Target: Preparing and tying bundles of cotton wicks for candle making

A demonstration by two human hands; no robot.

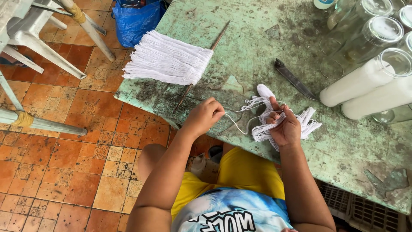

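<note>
- Bench (257,51) is standing in front of the seated person, floor (64,150) lying to its left.
- Strings hung on a stick (169,60) are lying at the bench's left end, overhanging the edge.
- Knife (294,79) is lying mid-bench, left of the glass jars (369,56) sitting at the far right.
- Left hand (204,116) is pinching a single string (236,122) at the near edge, just left of the right hand (284,126).
- Right hand is gripping the string bundle (307,122) over the bench.
- Bag (137,19) is sitting on the floor beyond the bench's left end.
</note>
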